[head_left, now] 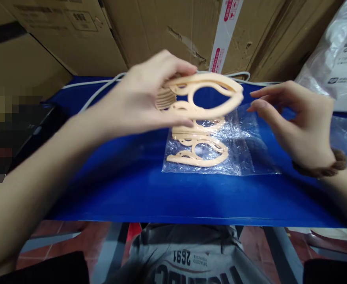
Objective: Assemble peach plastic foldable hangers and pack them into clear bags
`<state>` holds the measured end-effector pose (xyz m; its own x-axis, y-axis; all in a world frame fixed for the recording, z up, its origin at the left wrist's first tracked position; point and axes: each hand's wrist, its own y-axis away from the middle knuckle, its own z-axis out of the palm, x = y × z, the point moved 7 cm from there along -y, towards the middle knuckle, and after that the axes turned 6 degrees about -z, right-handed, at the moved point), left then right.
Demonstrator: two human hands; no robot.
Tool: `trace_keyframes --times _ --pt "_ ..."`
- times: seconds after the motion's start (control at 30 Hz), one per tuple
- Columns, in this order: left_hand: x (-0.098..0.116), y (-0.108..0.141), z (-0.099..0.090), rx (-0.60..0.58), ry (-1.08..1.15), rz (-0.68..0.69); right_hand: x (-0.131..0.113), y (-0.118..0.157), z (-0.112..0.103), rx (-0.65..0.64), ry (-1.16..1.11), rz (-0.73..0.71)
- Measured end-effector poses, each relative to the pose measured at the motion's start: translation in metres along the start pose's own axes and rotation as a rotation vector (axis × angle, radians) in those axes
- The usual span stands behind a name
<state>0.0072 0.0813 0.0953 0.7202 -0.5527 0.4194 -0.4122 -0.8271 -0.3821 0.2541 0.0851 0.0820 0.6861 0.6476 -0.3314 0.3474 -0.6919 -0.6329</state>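
Observation:
A cream folded plastic hanger [221, 112] is held up above the blue table by my left hand [145, 94], its thumb and fingers wrapped round the ribbed end. Beneath it on the table lies a clear plastic bag [244, 157] with more cream folded hangers [203, 159] in or on it; which, I cannot tell. To the right of the held hanger, my right hand [297, 118] hovers with thumb and forefinger a little apart, holding nothing and not touching the hanger. A brown band circles the right wrist.
Cardboard boxes [161, 35] stand along the back of the blue table [161, 197]. A white cable [99, 92] runs along the rear. At the right back is a wrapped white package [339, 67], with more clear plastic below it. A dark object [37, 132] sits at the left.

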Motion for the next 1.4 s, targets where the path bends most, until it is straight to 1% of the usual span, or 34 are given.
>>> trace_keyframes --times 0.07,0.13,0.23,0.3,0.43,0.5,0.57,0.67,0.73,0.83,0.9,0.97,1.0,1.03,1.1,1.13,1.17,1.23,1.3,1.4 --pt "0.016 0.007 0.019 -0.042 0.055 0.036 -0.005 0.002 0.004 -0.022 -0.088 0.029" --pt "0.024 0.014 0.033 -0.045 0.056 0.063 -0.008 0.003 0.008 -0.045 -0.137 0.053" --pt "0.019 0.022 0.051 -0.071 0.038 -0.025 -0.008 0.005 0.017 -0.087 -0.277 0.102" --pt "0.015 0.025 0.057 -0.092 0.039 -0.062 -0.004 0.008 0.023 -0.142 -0.399 0.163" --pt "0.016 0.025 0.056 -0.088 0.005 -0.05 0.0 0.013 0.035 -0.264 -0.597 0.281" --pt "0.013 0.024 0.053 -0.085 -0.018 -0.074 0.002 0.015 0.038 -0.297 -0.653 0.325" --pt "0.012 0.024 0.052 -0.065 -0.013 -0.044 0.003 0.017 0.04 -0.308 -0.692 0.368" --pt "0.01 0.026 0.053 0.001 0.042 0.11 0.003 0.018 0.044 -0.305 -0.79 0.404" --pt "0.01 0.029 0.052 0.072 0.096 0.238 0.002 0.018 0.045 -0.3 -0.865 0.406" --pt "0.006 0.03 0.053 0.103 0.118 0.315 0.0 0.018 0.046 -0.31 -0.893 0.388" --pt "0.007 0.03 0.053 0.104 0.098 0.323 0.0 0.018 0.045 -0.334 -0.817 0.355" --pt "0.009 0.03 0.052 0.105 0.075 0.313 -0.002 0.017 0.041 -0.327 -0.678 0.261" --pt "0.01 0.03 0.052 0.105 0.068 0.3 -0.006 0.015 0.037 -0.316 -0.586 0.177" --pt "0.012 0.031 0.051 0.105 0.064 0.284 -0.012 0.013 0.033 -0.303 -0.485 0.061" --pt "0.015 0.032 0.051 0.112 0.057 0.257 -0.03 0.012 0.027 -0.295 -0.282 -0.207" --pt "0.017 0.033 0.051 0.118 0.05 0.248 -0.038 0.014 0.026 -0.306 -0.194 -0.319" --pt "0.019 0.034 0.051 0.123 0.04 0.241 -0.044 0.016 0.026 -0.321 -0.119 -0.394" --pt "0.023 0.035 0.051 0.123 0.024 0.23 -0.051 0.018 0.027 -0.34 -0.017 -0.442" --pt "0.027 0.035 0.052 0.106 0.021 0.211 -0.054 0.019 0.026 -0.354 0.052 -0.435" --pt "0.029 0.034 0.055 0.05 0.026 0.185 -0.059 0.02 0.025 -0.366 0.109 -0.463"
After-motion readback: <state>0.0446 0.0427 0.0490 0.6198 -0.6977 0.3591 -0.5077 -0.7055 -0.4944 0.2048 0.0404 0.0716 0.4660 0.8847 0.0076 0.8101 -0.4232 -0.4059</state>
